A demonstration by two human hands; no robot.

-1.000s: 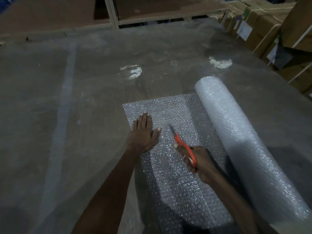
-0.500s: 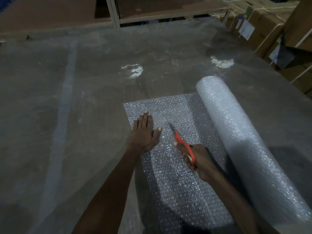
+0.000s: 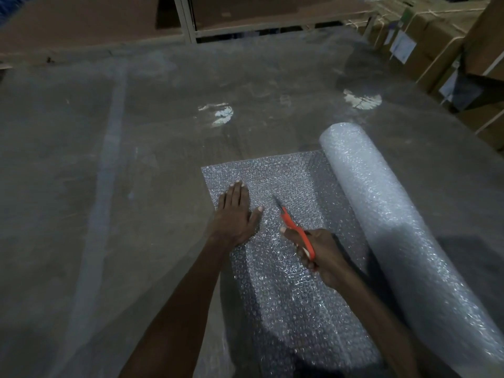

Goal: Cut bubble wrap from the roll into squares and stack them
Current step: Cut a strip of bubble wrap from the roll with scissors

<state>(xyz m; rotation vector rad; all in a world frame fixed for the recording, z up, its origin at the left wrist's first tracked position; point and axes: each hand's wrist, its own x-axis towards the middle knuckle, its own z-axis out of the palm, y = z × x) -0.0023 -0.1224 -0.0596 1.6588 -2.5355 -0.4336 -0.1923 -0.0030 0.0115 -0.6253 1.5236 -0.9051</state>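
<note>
Bubble wrap [image 3: 294,290] under flat left hand [image 3: 234,216]; scissors [image 3: 296,231] seemingly in right hand [image 3: 321,255]

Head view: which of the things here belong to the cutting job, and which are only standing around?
Part of the job:
- bubble wrap roll
- unrolled sheet, pressed flat by the left hand
- orange scissors, gripped by the right hand

Only standing around:
- cardboard boxes
- metal rack frame

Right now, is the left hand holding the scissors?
No, the left hand lies flat on the bubble wrap; the right hand holds the scissors.
</note>
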